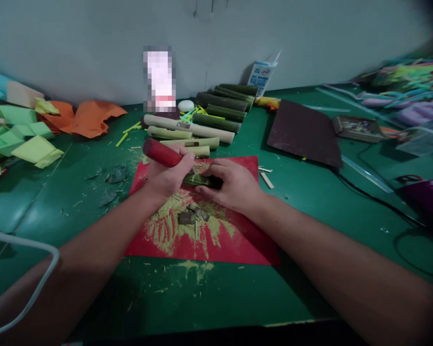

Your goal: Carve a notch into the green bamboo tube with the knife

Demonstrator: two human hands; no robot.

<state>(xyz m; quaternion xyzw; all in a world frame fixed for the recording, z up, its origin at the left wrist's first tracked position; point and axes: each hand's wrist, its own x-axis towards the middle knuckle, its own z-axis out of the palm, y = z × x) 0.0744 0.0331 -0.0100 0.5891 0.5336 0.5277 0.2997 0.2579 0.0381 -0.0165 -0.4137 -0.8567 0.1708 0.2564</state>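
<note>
Closed round a thick red-handled carving tool (163, 153), my left hand (170, 174) points its tip down to the right. The tip meets, or comes very near, a short green bamboo piece (198, 179); my fingers partly hide the contact. My right hand (234, 185) grips that bamboo piece by its right end, thumb below and fingers above. Both hands are over a red sheet (252, 254) strewn with pale bamboo shavings (169, 223). Small dark chips (193, 215) lie on the sheet just below the bamboo.
Behind my hands lie pale bamboo tubes (191, 129) with cut notches and darker green tubes (220, 102). A dark board (305, 132) and a small tray (359, 129) are at right, a black cable (378, 198) nearby. Orange paper (90, 117) and green papers (25, 125) cover the left back.
</note>
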